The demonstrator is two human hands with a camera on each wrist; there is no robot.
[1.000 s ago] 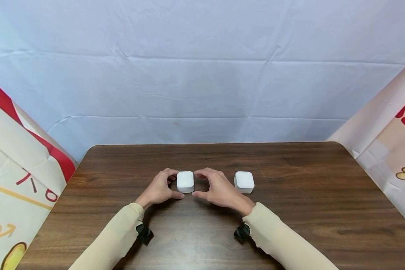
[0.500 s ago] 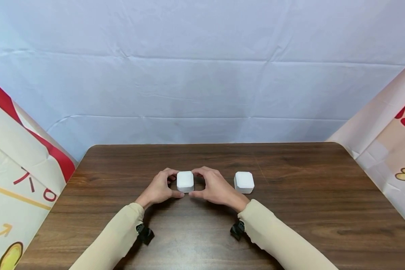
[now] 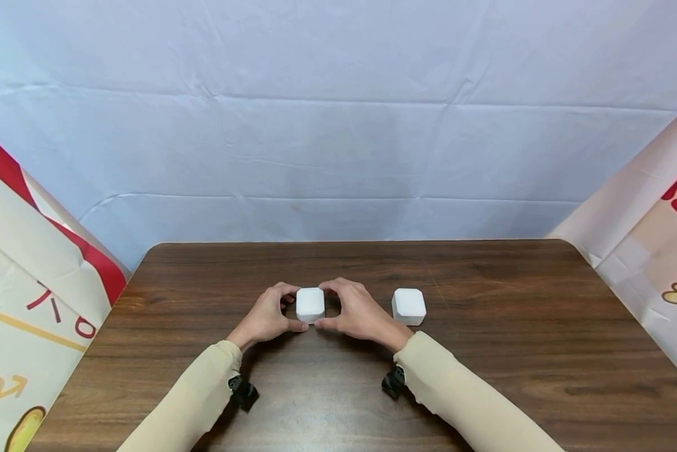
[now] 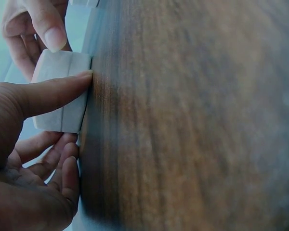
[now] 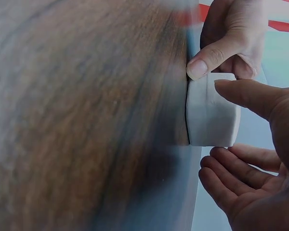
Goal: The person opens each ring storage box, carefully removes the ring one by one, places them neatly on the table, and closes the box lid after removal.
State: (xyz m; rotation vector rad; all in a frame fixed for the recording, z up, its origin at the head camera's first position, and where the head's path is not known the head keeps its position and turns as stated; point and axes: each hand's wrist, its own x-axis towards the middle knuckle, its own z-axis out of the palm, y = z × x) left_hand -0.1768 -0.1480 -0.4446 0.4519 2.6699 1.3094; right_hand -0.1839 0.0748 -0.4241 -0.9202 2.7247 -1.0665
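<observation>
the left hand [image 3: 266, 317] and right hand [image 3: 359, 311] grasp a seamed white box [image 3: 310, 304] with their fingers, short of the table's [image 3: 519, 351] far edge; seemingly the gripping step, calling next for even two-sided pressure.

We see a creased pale sheet [image 3: 338, 138] behind a dark wood-grain tabletop [image 3: 513, 351]. To our left hangs a printed cloth [image 3: 22, 251] with a red band, to our right a drape [image 3: 649, 263] with red shapes.

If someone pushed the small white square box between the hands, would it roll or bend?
The small white square box would probably slide rather than roll, seeming to sit flat on the brown wood-grain table. Its straight, undented sides suggest it's fairly stiff.
</observation>
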